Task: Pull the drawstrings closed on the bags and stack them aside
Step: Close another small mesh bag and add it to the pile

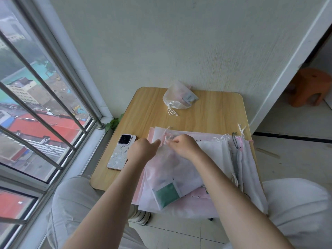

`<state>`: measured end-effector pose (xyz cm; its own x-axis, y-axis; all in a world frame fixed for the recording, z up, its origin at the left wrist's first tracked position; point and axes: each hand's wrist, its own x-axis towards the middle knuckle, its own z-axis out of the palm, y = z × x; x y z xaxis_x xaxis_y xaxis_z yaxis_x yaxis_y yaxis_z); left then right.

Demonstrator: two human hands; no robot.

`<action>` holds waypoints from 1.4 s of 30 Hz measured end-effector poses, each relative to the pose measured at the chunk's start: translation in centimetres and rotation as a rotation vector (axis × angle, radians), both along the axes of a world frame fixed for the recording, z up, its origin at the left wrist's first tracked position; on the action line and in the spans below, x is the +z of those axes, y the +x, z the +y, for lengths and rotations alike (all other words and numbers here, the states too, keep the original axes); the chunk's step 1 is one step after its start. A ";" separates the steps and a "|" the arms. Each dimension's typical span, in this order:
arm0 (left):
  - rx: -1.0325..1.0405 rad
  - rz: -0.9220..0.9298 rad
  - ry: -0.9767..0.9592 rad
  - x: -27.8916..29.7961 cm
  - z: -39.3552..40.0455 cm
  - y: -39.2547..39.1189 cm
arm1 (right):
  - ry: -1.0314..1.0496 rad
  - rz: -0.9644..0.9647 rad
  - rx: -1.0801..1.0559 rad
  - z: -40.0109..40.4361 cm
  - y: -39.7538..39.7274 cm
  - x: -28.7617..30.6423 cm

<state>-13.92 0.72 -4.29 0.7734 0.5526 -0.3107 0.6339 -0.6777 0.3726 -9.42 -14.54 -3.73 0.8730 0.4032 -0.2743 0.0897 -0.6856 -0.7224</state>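
Wooden table (212, 112), sheer white bag (167, 169) with green packet inside, both hands' grip pinching its mouth

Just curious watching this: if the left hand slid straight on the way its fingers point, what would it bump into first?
Probably the right hand: the left hand points rightward across the gathered mouth of the sheer white drawstring bag, which both hands pinch, though depth is hard to judge.

Your table (212, 112) is pale wood grain. At its far edge sits a translucent white bag (177, 97); at its left edge, a phone (119, 153) cased in white-and-grey marble; across its near side, pink-and-white bags (179, 177), one showing a green square (167, 194).
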 end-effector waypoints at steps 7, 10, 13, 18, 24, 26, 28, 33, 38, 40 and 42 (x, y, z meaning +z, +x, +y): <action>-0.007 -0.230 -0.434 0.4 -1.1 -0.6 | 0.018 0.052 0.013 -0.3 -0.2 0.9; 0.153 -0.454 -0.828 0.7 -1.8 -0.7 | 0.039 0.143 0.025 -1.1 0.1 0.9; 0.193 -0.499 -1.215 0.9 -1.8 -0.4 | 0.050 0.165 0.056 -2.2 0.1 0.6; 0.090 -0.352 -1.006 1.0 -2.9 -0.5 | 0.288 0.051 -0.171 -3.6 0.2 0.4; -0.307 -0.176 -0.978 2.3 -4.3 -0.3 | 0.571 -0.013 -0.256 -3.0 -0.1 2.7; -0.365 -0.172 -0.918 2.5 -4.7 -0.2 | 0.595 0.054 -0.216 -2.7 -0.3 2.9; -0.339 -0.197 -0.859 2.3 -4.7 0.0 | 0.572 0.086 -0.193 -2.7 -0.2 2.7; -0.195 -0.307 -0.925 1.5 -3.1 0.3 | 0.214 0.035 -0.142 -3.7 0.3 2.5; -0.051 -0.376 -1.065 1.0 -3.1 0.4 | 0.165 0.109 -0.040 -4.1 0.0 3.0; -0.034 -0.356 -1.093 0.8 -3.0 0.5 | 0.195 0.164 -0.002 -3.9 -0.2 2.9; -0.059 -0.336 -1.095 0.8 -2.8 0.6 | 0.174 0.186 0.026 -3.8 -0.2 2.7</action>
<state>-13.32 -2.07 -3.51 0.9241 0.0729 -0.3751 0.3686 0.0889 0.9253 -9.62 -18.36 -1.01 0.8028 0.4796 -0.3543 -0.0404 -0.5492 -0.8347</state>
